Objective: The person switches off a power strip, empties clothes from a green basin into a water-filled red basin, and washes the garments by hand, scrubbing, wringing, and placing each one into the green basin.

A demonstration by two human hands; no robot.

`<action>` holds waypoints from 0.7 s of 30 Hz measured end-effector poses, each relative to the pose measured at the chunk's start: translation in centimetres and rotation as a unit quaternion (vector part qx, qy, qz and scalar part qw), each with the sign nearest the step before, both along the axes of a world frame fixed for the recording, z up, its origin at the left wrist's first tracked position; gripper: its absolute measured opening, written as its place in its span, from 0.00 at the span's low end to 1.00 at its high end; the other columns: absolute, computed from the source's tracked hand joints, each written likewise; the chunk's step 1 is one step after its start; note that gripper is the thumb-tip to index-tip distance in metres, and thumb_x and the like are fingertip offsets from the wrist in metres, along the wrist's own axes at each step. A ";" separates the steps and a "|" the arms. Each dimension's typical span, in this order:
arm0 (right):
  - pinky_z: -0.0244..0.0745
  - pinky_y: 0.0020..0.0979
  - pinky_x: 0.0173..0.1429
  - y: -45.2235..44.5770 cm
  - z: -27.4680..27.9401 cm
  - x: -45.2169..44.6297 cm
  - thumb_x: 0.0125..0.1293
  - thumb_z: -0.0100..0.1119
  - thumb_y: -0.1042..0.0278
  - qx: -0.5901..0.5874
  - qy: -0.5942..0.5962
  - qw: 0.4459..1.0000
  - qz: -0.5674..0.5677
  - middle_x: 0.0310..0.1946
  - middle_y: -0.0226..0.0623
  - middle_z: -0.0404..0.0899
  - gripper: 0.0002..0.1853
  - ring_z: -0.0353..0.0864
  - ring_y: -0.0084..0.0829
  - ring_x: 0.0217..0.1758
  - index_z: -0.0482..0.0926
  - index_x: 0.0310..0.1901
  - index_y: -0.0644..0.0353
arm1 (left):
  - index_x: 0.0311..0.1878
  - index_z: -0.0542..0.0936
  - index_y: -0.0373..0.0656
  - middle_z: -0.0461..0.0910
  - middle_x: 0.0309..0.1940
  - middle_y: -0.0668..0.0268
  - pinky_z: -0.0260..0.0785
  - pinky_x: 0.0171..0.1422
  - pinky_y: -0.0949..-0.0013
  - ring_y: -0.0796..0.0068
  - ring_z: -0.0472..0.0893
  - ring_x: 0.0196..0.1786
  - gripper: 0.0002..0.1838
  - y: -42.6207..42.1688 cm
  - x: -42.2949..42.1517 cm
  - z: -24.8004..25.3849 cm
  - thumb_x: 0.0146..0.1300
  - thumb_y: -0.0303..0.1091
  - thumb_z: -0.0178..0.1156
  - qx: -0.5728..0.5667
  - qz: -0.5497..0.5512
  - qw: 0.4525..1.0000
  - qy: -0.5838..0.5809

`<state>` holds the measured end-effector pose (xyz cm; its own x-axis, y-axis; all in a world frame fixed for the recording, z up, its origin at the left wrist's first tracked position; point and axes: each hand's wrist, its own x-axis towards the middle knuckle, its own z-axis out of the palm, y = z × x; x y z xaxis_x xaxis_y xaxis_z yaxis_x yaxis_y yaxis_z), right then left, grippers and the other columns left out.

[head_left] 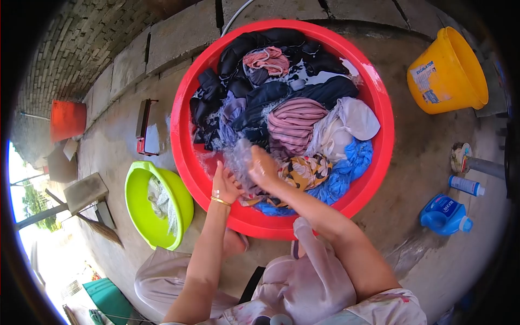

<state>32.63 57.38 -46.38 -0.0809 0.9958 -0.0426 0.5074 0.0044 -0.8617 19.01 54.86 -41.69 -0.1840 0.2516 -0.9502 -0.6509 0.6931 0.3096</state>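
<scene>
A large red tub (382, 135) in front of me holds a heap of wet laundry in water. Over its near left part is my left hand (226, 185), palm up with its fingers apart and a gold bangle (220, 201) at the wrist. Just to the right, my right hand (264, 167) is smeared by motion; its grip cannot be made out. Splashing water (238, 154) hides part of the cloth around both hands. Closest to my right hand lie a yellow flowered cloth (306, 173), a pink striped garment (295, 125) and a blue cloth (346, 170).
A lime-green basin (187, 203) with a whitish cloth (161, 203) stands left of the tub. A yellow bucket (428, 81), a blue detergent jug (443, 214) and a smaller bottle (466, 185) are on the right. A red bucket (68, 120) stands far left.
</scene>
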 end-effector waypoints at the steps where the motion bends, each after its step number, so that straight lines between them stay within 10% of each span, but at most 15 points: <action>1: 0.69 0.47 0.38 -0.5 4.2 -0.5 0.56 0.55 0.65 -0.017 0.048 0.998 0.047 0.30 0.51 0.73 0.12 0.74 0.53 0.36 0.67 0.37 0.63 | 0.61 0.65 0.47 0.69 0.57 0.59 0.58 0.65 0.57 0.64 0.68 0.60 0.27 -0.6 -1.2 -2.6 0.63 0.51 0.48 0.147 -0.022 0.988 -0.052; 2: 0.69 0.45 0.39 -1.4 7.2 -1.2 0.55 0.56 0.65 0.014 0.098 0.992 0.080 0.32 0.49 0.72 0.13 0.74 0.50 0.36 0.67 0.37 0.62 | 0.62 0.63 0.47 0.68 0.58 0.60 0.55 0.67 0.57 0.65 0.67 0.61 0.26 -0.7 -1.6 -4.2 0.65 0.49 0.46 0.288 -0.043 0.951 -0.104; 9: 0.68 0.37 0.36 -3.0 15.2 -3.5 0.48 0.62 0.60 0.249 0.144 0.944 0.162 0.30 0.36 0.68 0.15 0.72 0.36 0.35 0.69 0.33 0.56 | 0.60 0.66 0.45 0.71 0.55 0.61 0.58 0.66 0.59 0.65 0.69 0.58 0.23 -0.1 -0.6 -2.4 0.66 0.46 0.46 0.353 0.008 0.927 -0.129; 16: 0.72 0.41 0.27 1.6 8.4 -0.8 0.54 0.58 0.57 0.182 0.097 0.978 0.026 0.24 0.39 0.77 0.11 0.79 0.43 0.25 0.72 0.30 0.55 | 0.58 0.69 0.44 0.74 0.52 0.61 0.61 0.64 0.60 0.64 0.72 0.55 0.20 -1.1 1.1 1.9 0.66 0.43 0.46 0.396 0.072 0.903 -0.151; 21: 0.74 0.44 0.31 1.0 -1.1 2.0 0.61 0.48 0.61 0.003 -0.114 0.989 0.093 0.28 0.48 0.79 0.11 0.80 0.47 0.29 0.73 0.33 0.60 | 0.51 0.74 0.42 0.78 0.45 0.63 0.68 0.58 0.61 0.66 0.77 0.49 0.17 -0.9 1.8 3.2 0.65 0.40 0.49 0.217 -0.007 0.972 0.094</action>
